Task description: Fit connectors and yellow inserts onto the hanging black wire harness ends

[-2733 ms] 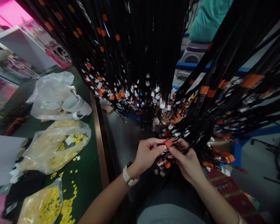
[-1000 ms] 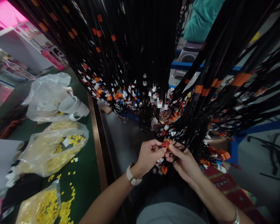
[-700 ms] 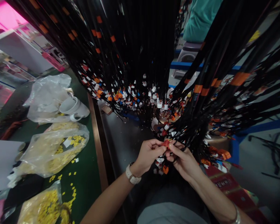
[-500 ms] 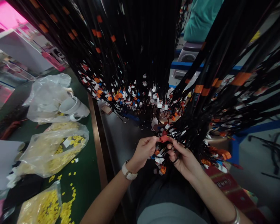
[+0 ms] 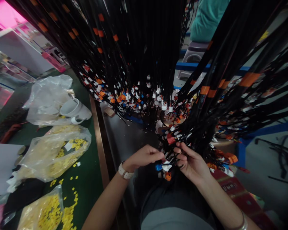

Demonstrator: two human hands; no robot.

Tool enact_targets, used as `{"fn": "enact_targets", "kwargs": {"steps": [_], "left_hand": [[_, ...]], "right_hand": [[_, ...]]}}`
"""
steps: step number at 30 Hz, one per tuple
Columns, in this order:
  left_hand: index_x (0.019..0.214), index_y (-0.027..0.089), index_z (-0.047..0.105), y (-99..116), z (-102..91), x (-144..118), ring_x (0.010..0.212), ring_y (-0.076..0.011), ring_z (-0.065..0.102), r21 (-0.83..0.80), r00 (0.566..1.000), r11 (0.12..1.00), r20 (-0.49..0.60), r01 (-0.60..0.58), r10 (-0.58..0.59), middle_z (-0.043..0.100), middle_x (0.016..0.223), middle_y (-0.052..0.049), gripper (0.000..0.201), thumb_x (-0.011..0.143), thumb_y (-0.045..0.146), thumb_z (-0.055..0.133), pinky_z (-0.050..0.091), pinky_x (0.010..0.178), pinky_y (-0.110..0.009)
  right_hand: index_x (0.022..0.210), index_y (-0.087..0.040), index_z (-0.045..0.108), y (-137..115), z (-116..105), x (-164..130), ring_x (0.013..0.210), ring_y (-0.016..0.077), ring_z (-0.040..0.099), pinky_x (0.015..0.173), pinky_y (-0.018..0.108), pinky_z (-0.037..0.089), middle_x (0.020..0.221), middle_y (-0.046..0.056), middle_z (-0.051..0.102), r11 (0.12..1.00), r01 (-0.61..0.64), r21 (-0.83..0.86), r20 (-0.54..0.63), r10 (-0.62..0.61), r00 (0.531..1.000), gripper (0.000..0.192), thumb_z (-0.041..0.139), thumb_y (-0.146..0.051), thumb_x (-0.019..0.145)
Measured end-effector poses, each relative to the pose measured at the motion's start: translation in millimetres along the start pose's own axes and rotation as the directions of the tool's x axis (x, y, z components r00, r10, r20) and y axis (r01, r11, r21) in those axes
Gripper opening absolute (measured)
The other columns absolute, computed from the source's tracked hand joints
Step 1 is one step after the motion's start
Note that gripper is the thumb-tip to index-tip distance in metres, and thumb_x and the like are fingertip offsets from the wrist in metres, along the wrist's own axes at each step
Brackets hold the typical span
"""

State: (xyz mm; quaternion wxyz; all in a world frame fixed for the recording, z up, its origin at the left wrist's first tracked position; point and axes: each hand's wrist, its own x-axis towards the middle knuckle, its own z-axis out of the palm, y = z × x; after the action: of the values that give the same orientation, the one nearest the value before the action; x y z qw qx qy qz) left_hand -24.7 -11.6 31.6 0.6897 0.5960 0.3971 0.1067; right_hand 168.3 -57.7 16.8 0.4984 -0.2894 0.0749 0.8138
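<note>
Thick bundles of black wire harnesses (image 5: 139, 48) hang in front of me, ending in small white, orange, red and blue connectors. My left hand (image 5: 144, 156), with a white watch on the wrist, pinches wires beside a blue connector (image 5: 158, 167). My right hand (image 5: 190, 161) grips the black wires of the same cluster just below a red connector (image 5: 171, 140), which hangs free above both hands.
On the green bench (image 5: 86, 191) to the left lie clear bags of small yellow parts (image 5: 55, 150), loose yellow pieces, a white mug (image 5: 75, 110) by a crumpled plastic bag and a white sheet. A person in teal sits on a stool (image 5: 194, 56) behind the harnesses.
Both hands have let go of the red connector, which now hangs above them. They have dropped lower into the cluster, near the blue and white connectors.
</note>
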Motion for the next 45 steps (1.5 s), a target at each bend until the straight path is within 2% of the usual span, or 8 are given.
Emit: {"fn": "enact_targets", "kwargs": {"steps": [5, 9, 18, 26, 31, 35, 38, 45], "left_hand": [[0.083, 0.012, 0.070, 2, 4.4, -2, 0.057, -0.0087, 0.041, 0.001, 0.973, 1.000, 0.230, 0.011, -0.011, 0.055, 0.063, 0.000, 0.034, 0.077, 0.043, 0.058, 0.031, 0.054, -0.020], [0.083, 0.012, 0.070, 4, 9.6, -2, 0.048, -0.0068, 0.034, -0.084, 0.955, 0.993, 0.290, 0.083, -0.055, 0.047, 0.052, 0.003, 0.033, 0.072, 0.042, 0.064, 0.024, 0.047, -0.020], [0.067, 0.011, 0.058, -3, 6.0, -1, 0.044, -0.0032, 0.018, -0.447, 0.997, 0.892, -0.008, 0.064, -0.075, 0.031, 0.049, 0.008, 0.031, 0.068, 0.041, 0.068, 0.010, 0.044, -0.022], [0.062, 0.013, 0.051, 4, 17.5, 0, 0.044, -0.0030, 0.021, -0.375, 0.989, 0.927, -0.131, 0.017, -0.071, 0.033, 0.049, 0.008, 0.039, 0.070, 0.048, 0.066, 0.011, 0.043, -0.022], [0.073, 0.012, 0.056, 3, 22.0, 5, 0.044, -0.0020, 0.029, -0.473, 0.964, 0.880, -0.248, -0.037, -0.093, 0.042, 0.055, 0.006, 0.030, 0.071, 0.040, 0.067, 0.017, 0.042, -0.018], [0.085, 0.013, 0.058, -5, 19.6, 9, 0.066, -0.0086, 0.055, -0.753, 0.945, 0.650, -0.277, -0.099, -0.176, 0.058, 0.076, -0.001, 0.026, 0.062, 0.009, 0.069, 0.043, 0.061, -0.020], [0.086, 0.011, 0.059, -9, 18.5, 11, 0.086, -0.0158, 0.061, -0.837, 0.960, 0.539, -0.223, -0.099, -0.171, 0.063, 0.091, -0.007, 0.032, 0.057, -0.004, 0.064, 0.046, 0.086, -0.032], [0.088, 0.008, 0.063, -11, 18.1, 11, 0.098, -0.0205, 0.062, -0.833, 0.975, 0.543, -0.195, -0.105, -0.110, 0.066, 0.096, -0.012, 0.016, 0.073, 0.005, 0.064, 0.042, 0.097, -0.038]], "right_hand": [[0.082, -0.015, 0.064, 0, 1, 0, 0.043, 0.0009, 0.044, 0.039, 0.008, 0.044, 0.067, -0.004, 0.052, 1.000, 0.000, -0.012, -0.002, 0.000, 1.000, 0.015, 0.072, -0.021, 0.070], [0.080, -0.016, 0.065, 0, 4, -2, 0.042, -0.0002, 0.042, 0.036, 0.005, 0.040, 0.066, -0.004, 0.053, 1.000, 0.002, -0.015, -0.012, -0.002, 1.000, 0.017, 0.075, -0.021, 0.067], [0.092, -0.018, 0.070, 2, 7, -6, 0.043, 0.0004, 0.039, 0.032, 0.010, 0.029, 0.081, 0.003, 0.066, 0.920, 0.167, -0.354, -0.025, -0.188, 0.982, 0.034, 0.079, -0.034, 0.063], [0.091, -0.016, 0.072, 2, 12, -7, 0.039, 0.0019, 0.037, 0.034, 0.014, 0.022, 0.055, -0.001, 0.060, 0.735, 0.094, -0.672, -0.049, -0.171, 0.984, 0.041, 0.084, -0.024, 0.053], [0.083, -0.015, 0.073, 4, 4, -2, 0.042, 0.0028, 0.038, 0.035, 0.014, 0.025, 0.052, -0.002, 0.055, 0.794, 0.113, -0.598, -0.021, -0.156, 0.988, 0.029, 0.081, -0.028, 0.059], [0.082, -0.014, 0.073, 5, 0, 2, 0.043, 0.0015, 0.037, 0.035, 0.011, 0.027, 0.053, -0.004, 0.052, 0.883, 0.092, -0.460, -0.073, -0.140, 0.987, 0.028, 0.082, -0.023, 0.057], [0.083, -0.013, 0.072, 4, -2, 4, 0.042, 0.0006, 0.037, 0.035, 0.009, 0.027, 0.052, -0.004, 0.051, 0.913, 0.077, -0.400, -0.087, -0.121, 0.989, 0.028, 0.081, -0.020, 0.057], [0.082, -0.013, 0.072, 3, -4, 6, 0.043, 0.0012, 0.036, 0.034, 0.010, 0.026, 0.051, -0.005, 0.048, 0.922, 0.081, -0.378, -0.081, -0.120, 0.989, 0.027, 0.081, -0.020, 0.058]]}}
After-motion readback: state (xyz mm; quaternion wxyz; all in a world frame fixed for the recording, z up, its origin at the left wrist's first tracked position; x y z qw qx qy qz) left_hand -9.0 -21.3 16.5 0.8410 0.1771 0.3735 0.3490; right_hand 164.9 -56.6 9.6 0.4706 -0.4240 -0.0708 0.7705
